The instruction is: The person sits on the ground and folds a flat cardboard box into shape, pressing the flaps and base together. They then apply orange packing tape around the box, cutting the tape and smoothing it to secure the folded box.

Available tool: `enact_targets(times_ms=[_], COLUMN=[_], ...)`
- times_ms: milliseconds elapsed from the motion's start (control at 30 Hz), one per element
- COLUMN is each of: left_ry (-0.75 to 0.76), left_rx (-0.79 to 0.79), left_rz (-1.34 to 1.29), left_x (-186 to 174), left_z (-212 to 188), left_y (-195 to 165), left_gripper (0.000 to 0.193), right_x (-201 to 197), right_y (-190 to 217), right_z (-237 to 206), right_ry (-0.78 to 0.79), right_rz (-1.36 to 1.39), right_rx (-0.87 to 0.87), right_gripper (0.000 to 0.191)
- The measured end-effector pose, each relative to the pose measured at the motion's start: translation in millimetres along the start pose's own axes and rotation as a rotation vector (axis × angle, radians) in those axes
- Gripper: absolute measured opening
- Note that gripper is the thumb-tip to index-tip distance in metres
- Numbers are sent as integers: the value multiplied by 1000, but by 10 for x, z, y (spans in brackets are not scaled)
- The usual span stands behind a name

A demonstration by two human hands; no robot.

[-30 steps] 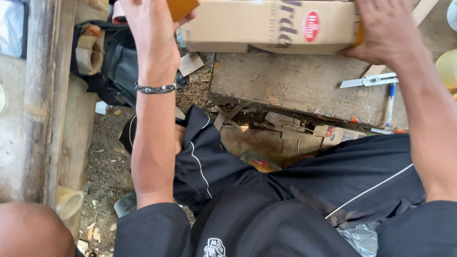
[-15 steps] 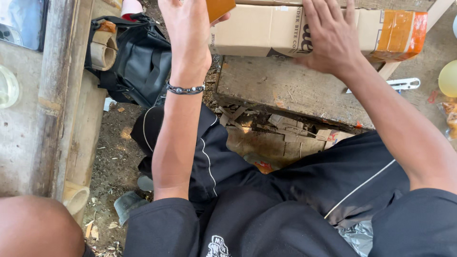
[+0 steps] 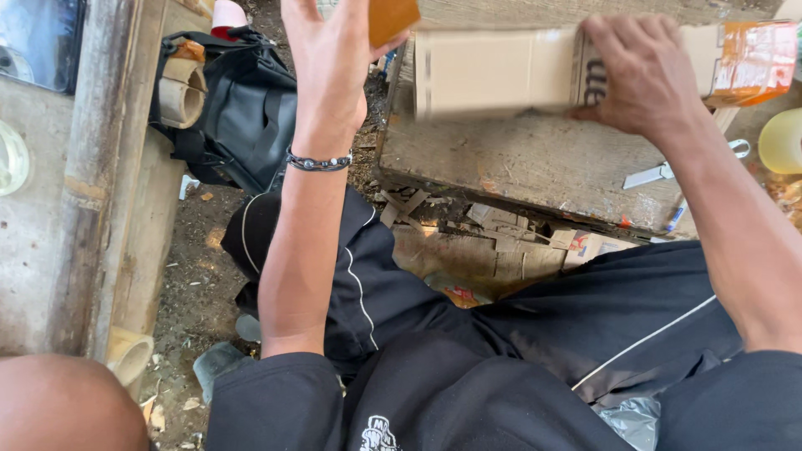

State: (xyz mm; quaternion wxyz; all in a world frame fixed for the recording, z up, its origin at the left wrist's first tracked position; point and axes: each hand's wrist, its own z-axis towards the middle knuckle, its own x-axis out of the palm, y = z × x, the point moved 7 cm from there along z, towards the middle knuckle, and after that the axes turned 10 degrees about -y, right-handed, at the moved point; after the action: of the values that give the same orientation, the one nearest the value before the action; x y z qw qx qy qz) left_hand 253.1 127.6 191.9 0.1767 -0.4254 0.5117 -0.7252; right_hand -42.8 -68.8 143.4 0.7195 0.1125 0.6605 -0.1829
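My left hand (image 3: 330, 63) is raised at the top centre, a dark bead bracelet on its wrist. Its fingers pinch an orange-brown object (image 3: 393, 18) that is mostly cut off by the frame's top edge. To the right, a long plain cardboard box (image 3: 493, 79) lies on a worn wooden board (image 3: 518, 167). My right hand (image 3: 637, 73) rests on the box with its fingers curled over the far edge. Orange tape (image 3: 752, 60) covers the box's right end.
A black bag (image 3: 242, 113) and bamboo pieces (image 3: 180, 93) lie at the left beside a wooden post (image 3: 83, 184). A box cutter (image 3: 668, 173), a pen (image 3: 678, 215) and a yellow roll (image 3: 784, 140) lie at the right. Cardboard scraps (image 3: 501, 244) sit under the board.
My right hand moved from the box's right end to nearer its middle, uncovering the orange-taped end. My left hand stays raised with the orange-brown object. The view shifted.
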Motion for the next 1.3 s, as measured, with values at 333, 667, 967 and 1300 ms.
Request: enact_targets(times_ms=[333, 667, 967, 1300], left_ry=[90, 181, 166, 302], left_rx=[171, -180, -414, 116], left_rz=[268, 61, 301, 449], left_x=[536, 996, 592, 225], left_z=[-238, -855, -740, -327], left_y=[270, 605, 679, 681], left_gripper=[32, 65, 46, 21], right_x=[-227, -688, -869, -783], right_y=[176, 1040, 1300, 1737], right_z=[-262, -310, -266, -248], right_ry=[-84, -532, -635, -595], right_rz=[-28, 477, 603, 728], right_rx=[-76, 151, 190, 341], right_gripper=[150, 87, 51, 45])
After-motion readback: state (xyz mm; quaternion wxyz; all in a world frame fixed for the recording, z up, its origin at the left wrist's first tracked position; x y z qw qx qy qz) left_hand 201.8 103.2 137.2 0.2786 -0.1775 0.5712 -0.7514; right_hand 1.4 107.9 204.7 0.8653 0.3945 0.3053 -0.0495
